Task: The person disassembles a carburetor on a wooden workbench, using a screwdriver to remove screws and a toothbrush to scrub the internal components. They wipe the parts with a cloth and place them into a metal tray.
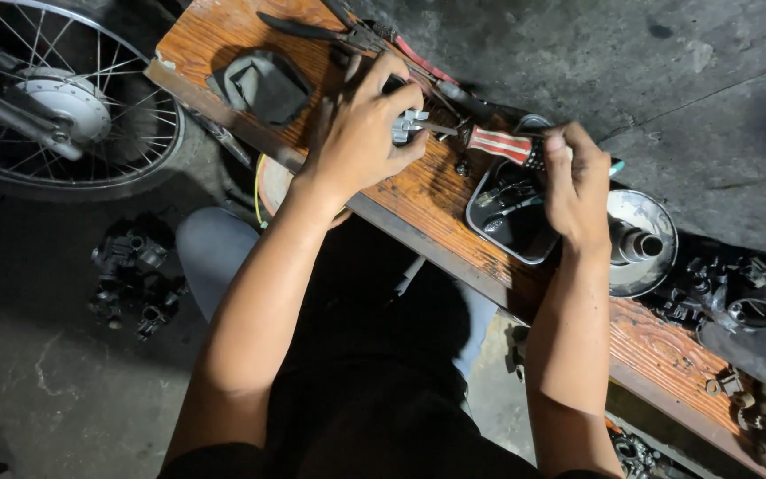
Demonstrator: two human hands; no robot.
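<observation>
My left hand (367,131) presses down on a small grey metal part (408,125) lying on the worn wooden bench (223,40). My right hand (576,182) grips a screwdriver (500,145) with a red and white striped handle. Its shaft runs left and its tip meets the metal part under my left fingers. Both forearms reach up from the bottom of the view.
A black rubber piece (263,84) and long pliers (338,34) lie at the bench's far left. A dark tray (511,217) of small parts and a shiny metal pulley (640,241) sit by my right hand. A spoked wheel (63,98) stands at left; engine parts (130,275) lie on the floor.
</observation>
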